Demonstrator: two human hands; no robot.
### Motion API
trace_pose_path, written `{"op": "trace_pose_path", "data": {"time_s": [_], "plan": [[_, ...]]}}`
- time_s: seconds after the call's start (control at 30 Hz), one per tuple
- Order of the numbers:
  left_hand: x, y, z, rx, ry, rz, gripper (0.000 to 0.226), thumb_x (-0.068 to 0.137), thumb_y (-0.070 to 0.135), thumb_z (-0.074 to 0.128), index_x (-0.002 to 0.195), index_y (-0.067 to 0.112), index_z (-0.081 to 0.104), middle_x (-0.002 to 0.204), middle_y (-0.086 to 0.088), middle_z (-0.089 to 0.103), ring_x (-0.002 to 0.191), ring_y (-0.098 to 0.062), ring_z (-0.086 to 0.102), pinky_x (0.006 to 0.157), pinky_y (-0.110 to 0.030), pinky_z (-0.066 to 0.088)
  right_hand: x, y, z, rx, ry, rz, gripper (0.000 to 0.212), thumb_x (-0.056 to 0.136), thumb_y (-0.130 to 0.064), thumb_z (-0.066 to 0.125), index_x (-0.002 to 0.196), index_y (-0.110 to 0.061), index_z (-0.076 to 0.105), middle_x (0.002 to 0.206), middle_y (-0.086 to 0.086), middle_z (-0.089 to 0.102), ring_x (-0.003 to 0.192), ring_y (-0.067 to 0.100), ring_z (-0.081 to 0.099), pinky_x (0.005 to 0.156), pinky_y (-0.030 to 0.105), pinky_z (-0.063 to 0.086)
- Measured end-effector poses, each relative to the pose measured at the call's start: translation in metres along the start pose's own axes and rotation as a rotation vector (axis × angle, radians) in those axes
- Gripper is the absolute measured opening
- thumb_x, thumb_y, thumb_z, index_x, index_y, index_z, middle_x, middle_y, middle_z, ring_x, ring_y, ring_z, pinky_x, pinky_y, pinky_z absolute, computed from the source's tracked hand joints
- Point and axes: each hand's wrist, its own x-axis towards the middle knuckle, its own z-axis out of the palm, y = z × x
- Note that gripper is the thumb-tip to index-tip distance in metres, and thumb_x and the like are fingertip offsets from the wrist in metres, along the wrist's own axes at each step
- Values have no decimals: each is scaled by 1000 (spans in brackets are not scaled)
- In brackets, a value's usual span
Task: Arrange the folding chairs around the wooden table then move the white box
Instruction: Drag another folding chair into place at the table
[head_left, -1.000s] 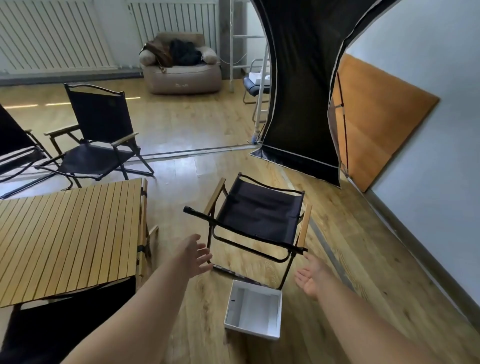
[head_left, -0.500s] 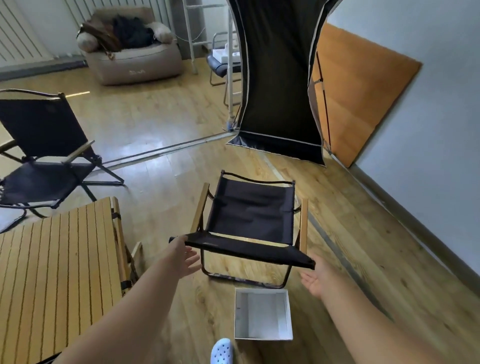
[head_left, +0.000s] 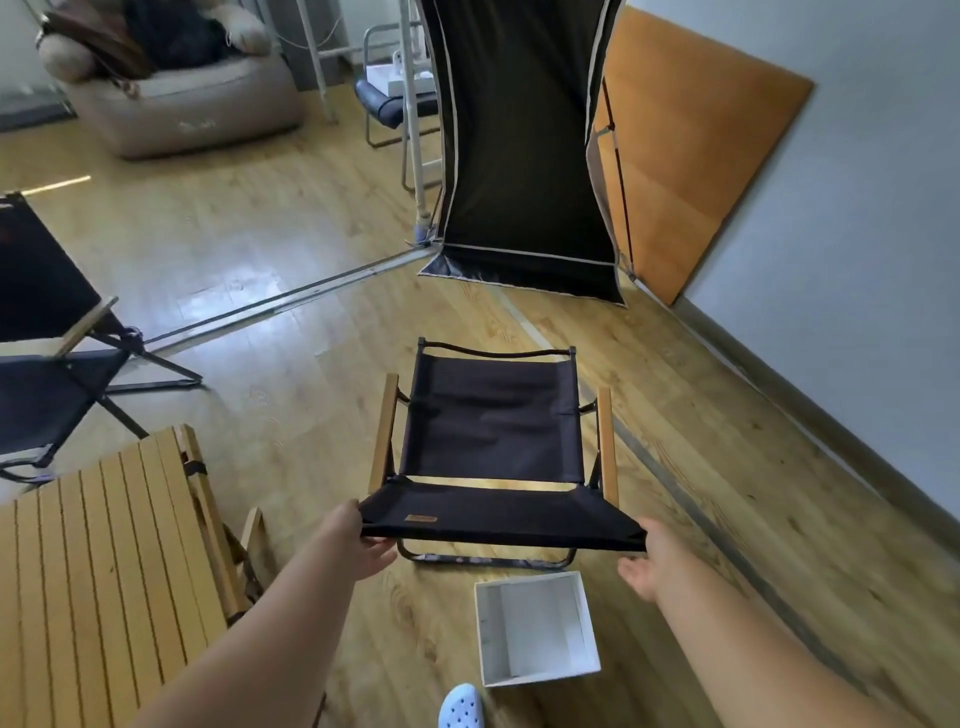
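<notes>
A black folding chair (head_left: 493, 415) with wooden armrests stands on the floor in front of me, its near fabric edge toward me. My left hand (head_left: 361, 540) grips the left corner of that edge, thumb on top and fingers beneath. My right hand (head_left: 644, 569) is spread open, palm up, right at the right corner. The slatted wooden table (head_left: 104, 545) is at the lower left. An open white box (head_left: 519, 623), with nothing in it, lies on the floor just below the chair, between my arms. A second black folding chair (head_left: 47, 384) stands beyond the table at the left.
A black tent panel (head_left: 519, 130) hangs ahead, with an orange board (head_left: 685, 145) leaning on the right wall. A beige sofa (head_left: 192, 104) and a metal-framed chair (head_left: 389, 104) stand at the back. My light blue shoe (head_left: 460, 706) is beside the box.
I have stepped closer and turned right. Both hands reached forward to the chair's near edge; the left one closed on its left corner, and the right one arrived at the right corner.
</notes>
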Motion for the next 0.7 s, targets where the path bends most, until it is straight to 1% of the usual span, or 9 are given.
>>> {"op": "trace_pose_path", "data": {"time_s": [0.07, 0.17, 0.2, 0.3, 0.37, 0.43, 0.53, 0.63, 0.7], "plan": [[2, 0, 3, 17, 1, -7, 33, 101, 28, 38, 116, 2, 48, 98, -19, 59, 110, -36, 60, 102, -47, 41, 1, -2, 1, 1, 2, 10, 46, 97, -22, 51, 139, -5, 44, 142, 16, 45, 136, 31, 41, 106, 40, 39], [7, -3, 0, 51, 0, -30, 35, 98, 22, 43, 123, -1, 48, 123, -22, 56, 99, -35, 63, 89, -46, 47, 1, -2, 1, 21, 11, 19, 46, 96, -22, 53, 138, -4, 44, 134, 18, 49, 133, 31, 44, 104, 40, 41], [9, -5, -2, 42, 7, -29, 38, 98, 25, 45, 128, 0, 45, 128, -23, 52, 101, -36, 63, 88, -46, 49, 1, -2, 1, 33, 11, 25, 48, 96, -22, 53, 140, -4, 42, 137, 18, 48, 133, 31, 44, 104, 40, 42], [12, -9, -8, -27, 50, 0, 43, 100, 34, 47, 135, 8, 41, 119, -25, 55, 109, -36, 62, 92, -47, 51, -3, 0, -3, 54, 0, 37, 52, 98, -23, 51, 145, -9, 34, 146, 18, 39, 134, 32, 43, 106, 42, 42], [10, -8, -8, -83, 57, 50, 35, 102, 28, 44, 129, 6, 47, 121, -22, 58, 114, -34, 60, 98, -45, 49, -5, 1, -4, 66, -10, 39, 54, 98, -23, 51, 147, -10, 31, 148, 19, 37, 134, 33, 43, 106, 43, 42], [10, -3, -8, -131, 80, 72, 31, 103, 21, 42, 129, 5, 49, 130, -20, 57, 121, -33, 57, 104, -44, 45, -6, 0, -4, 79, -14, 24, 51, 98, -19, 52, 145, -9, 34, 146, 20, 39, 131, 34, 45, 100, 43, 46], [12, 2, -10, -122, 97, 64, 34, 103, 14, 40, 134, 1, 47, 134, -20, 55, 124, -33, 55, 105, -44, 44, -6, 1, -2, 97, -18, 1, 45, 97, -16, 52, 139, -6, 40, 140, 21, 45, 127, 34, 49, 87, 42, 51], [17, 3, -15, -102, 97, 73, 33, 102, 11, 40, 132, 1, 48, 133, -21, 56, 122, -34, 57, 100, -44, 47, -8, 2, 0, 77, -23, 3, 45, 98, -16, 51, 140, -6, 39, 141, 20, 45, 130, 33, 47, 98, 42, 47], [18, 3, -18, -105, 95, 79, 32, 101, 8, 40, 131, 1, 49, 131, -22, 58, 120, -34, 58, 97, -44, 48, -10, 3, 2, 74, -21, 11, 46, 99, -16, 50, 142, -7, 37, 143, 19, 44, 131, 33, 46, 101, 42, 45]]}}
